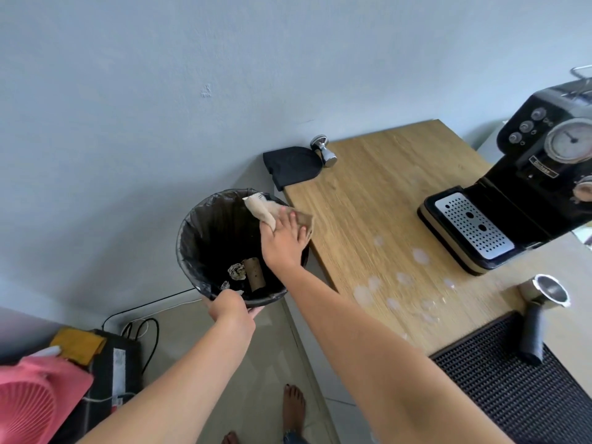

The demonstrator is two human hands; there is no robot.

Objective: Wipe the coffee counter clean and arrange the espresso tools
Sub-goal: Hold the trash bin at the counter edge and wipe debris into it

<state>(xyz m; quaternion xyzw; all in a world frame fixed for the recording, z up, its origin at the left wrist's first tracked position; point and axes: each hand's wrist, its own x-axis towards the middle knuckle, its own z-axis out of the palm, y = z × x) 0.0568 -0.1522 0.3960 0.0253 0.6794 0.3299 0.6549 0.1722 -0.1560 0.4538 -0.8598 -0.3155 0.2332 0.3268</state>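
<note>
The left hand grips the near rim of a lined bin held up against the counter edge. The right hand, fingers spread flat, presses a beige cloth on that edge, partly over the bin. Farther right sit a tamper, pale spots, a portafilter and the espresso machine.

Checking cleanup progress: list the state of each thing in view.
Counter: pale spots remain.
Cloth: pressed at counter edge under right hand.
Bin: lined, held at rim by left hand.
Tamper: on its side.
Portafilter: lying on mat.
</note>
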